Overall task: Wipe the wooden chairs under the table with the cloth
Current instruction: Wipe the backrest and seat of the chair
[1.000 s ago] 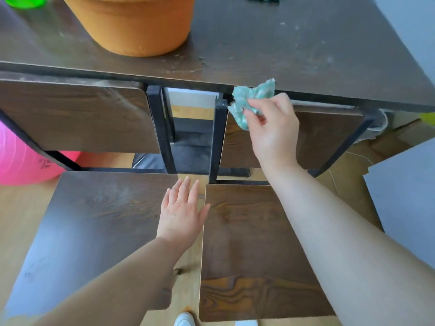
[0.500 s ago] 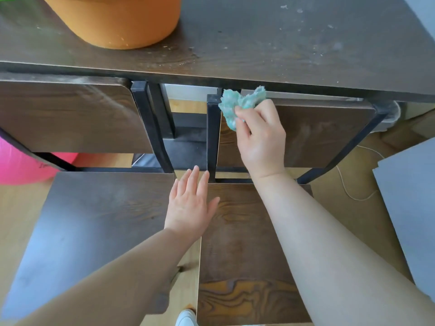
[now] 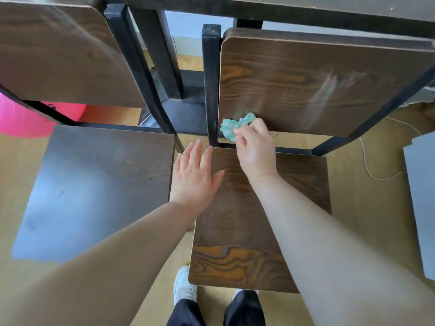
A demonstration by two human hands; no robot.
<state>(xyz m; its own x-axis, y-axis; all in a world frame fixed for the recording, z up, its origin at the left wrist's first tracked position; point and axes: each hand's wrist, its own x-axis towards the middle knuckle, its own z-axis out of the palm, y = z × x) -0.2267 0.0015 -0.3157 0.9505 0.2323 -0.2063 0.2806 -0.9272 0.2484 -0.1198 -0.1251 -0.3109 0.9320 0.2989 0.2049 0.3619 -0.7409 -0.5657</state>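
Observation:
Two dark wooden chairs with black metal frames stand side by side at the table. My right hand (image 3: 255,149) pinches a crumpled teal cloth (image 3: 235,125) against the lower left corner of the right chair's backrest (image 3: 317,81). A pale wipe streak shows on that backrest. My left hand (image 3: 195,175) lies flat, fingers straight, on the left edge of the right chair's seat (image 3: 247,231). The left chair's seat (image 3: 98,184) and backrest (image 3: 58,55) are untouched by either hand.
The table's dark edge (image 3: 306,12) runs along the top. A pink ball (image 3: 21,118) sits on the floor at the left, a white cord (image 3: 369,165) and a grey board (image 3: 423,196) at the right. My feet (image 3: 183,285) stand below the seat.
My right hand has drawn the cloth down the backrest's left side from its top corner to its bottom corner. The view has tilted down and closer; my left hand shifted onto the right seat.

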